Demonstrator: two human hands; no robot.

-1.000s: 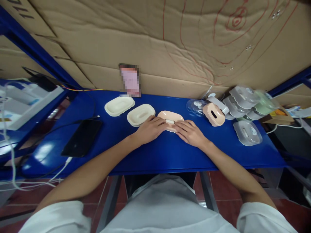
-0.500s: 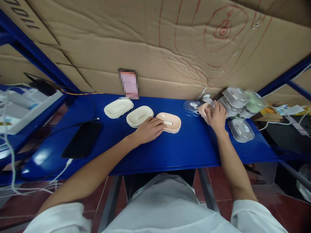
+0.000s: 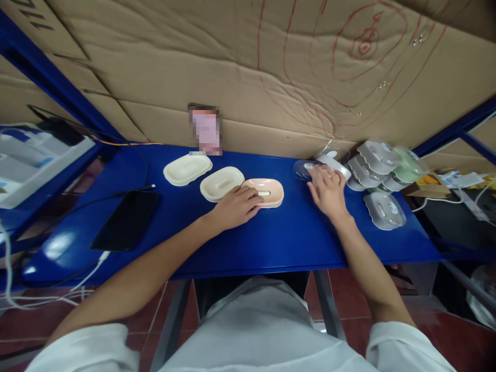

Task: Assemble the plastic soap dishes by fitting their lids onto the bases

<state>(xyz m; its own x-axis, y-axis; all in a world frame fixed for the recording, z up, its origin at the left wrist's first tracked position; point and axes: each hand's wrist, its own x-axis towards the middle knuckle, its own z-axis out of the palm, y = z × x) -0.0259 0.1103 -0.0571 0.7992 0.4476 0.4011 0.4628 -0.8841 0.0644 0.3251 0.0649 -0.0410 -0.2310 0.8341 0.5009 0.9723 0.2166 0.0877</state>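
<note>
My left hand (image 3: 237, 207) lies over the left end of a peach oval dish (image 3: 274, 190) with a pale slot in its middle, its fingers on the rim. Two cream oval dishes (image 3: 188, 169) lie to the left, the nearer one beside my left fingertips. My right hand (image 3: 328, 192) has its fingers apart above a clear plastic lid (image 3: 304, 170) and a white piece (image 3: 336, 166) near the back of the table. I see no peach piece at this hand; its underside is hidden.
To the right, packed dishes under clear covers (image 3: 377, 157) are stacked, with one packed dish (image 3: 385, 211) in front. A dark phone (image 3: 126, 219) with a white cable lies at left. Another phone-like screen (image 3: 206, 129) leans on the cardboard wall (image 3: 240, 124). Blue posts flank the table.
My right hand has moved slightly left and spread its fingers; the peach piece formerly in it is out of sight. The peach dish under my left hand has shifted slightly left and turned straighter.
</note>
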